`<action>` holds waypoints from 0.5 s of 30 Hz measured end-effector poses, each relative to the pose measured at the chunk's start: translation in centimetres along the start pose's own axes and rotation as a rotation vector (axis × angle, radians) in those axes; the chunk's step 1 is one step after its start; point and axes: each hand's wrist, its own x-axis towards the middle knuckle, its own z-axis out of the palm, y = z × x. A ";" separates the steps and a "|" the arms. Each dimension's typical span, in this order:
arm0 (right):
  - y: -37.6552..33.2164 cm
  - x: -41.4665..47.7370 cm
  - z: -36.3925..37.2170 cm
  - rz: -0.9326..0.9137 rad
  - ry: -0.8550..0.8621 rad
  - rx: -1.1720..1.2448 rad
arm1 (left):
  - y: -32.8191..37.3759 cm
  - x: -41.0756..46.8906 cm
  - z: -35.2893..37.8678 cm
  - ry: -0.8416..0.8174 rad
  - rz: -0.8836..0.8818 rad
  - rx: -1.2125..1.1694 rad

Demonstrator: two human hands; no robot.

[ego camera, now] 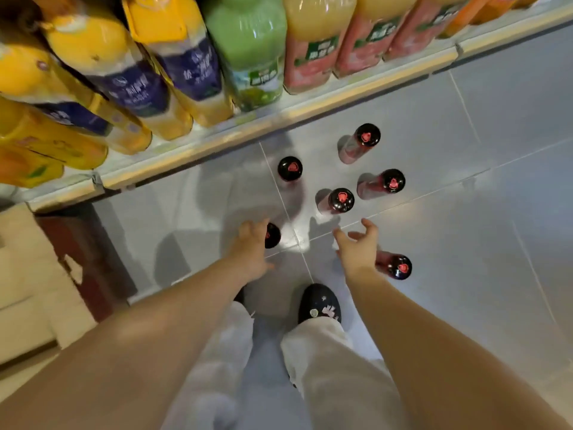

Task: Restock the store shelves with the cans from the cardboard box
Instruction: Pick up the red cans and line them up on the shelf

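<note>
Several dark bottles with black caps and a red emblem stand upright on the grey tiled floor. My left hand (252,249) reaches down beside one of them (273,235), partly covering it; whether it touches is unclear. My right hand (358,248) hangs open with fingers spread, just left of another bottle (400,266). Further off stand a bottle (341,200), a second (290,168), and a third (367,135). No cardboard box of cans is clearly in view.
A low shelf (279,119) with a pale price rail runs diagonally across the top, packed with large juice bottles (245,48) in yellow, green and pink. A dark red shelf base (83,259) stands at left. My black shoe (319,304) is below the hands.
</note>
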 end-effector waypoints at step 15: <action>4.3 12.5 4.2 -0.277 0.001 -0.097 | -5.0 11.0 -2.6 0.231 0.039 -0.577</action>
